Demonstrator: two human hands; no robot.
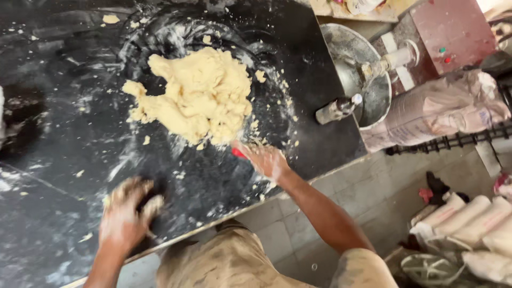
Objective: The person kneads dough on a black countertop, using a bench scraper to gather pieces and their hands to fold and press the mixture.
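Left hand (125, 213) sits closest, floured, fingers curled down on the dark surface (58, 154) — blurred, so whether it grips anything I cannot tell. Right hand (266, 159) lies spread near a red tool (238, 153), mostly hidden. Dough mound (194, 96) rests mid-surface just beyond — looks soft, crumbly, heavy; best scooped from underneath. Metal mixer bowl (373, 101) stands off right.

A large mound of pale crumbly dough (194, 96) lies mid-counter on the flour-dusted black stone counter (64, 133). The right hand (265, 159) rests at the mound's near right edge, the left hand (126, 216) near the counter's front edge. A round metal mixer bowl (354, 69) stands beyond the counter's right end, with stacked sacks (469, 224) on the floor below.
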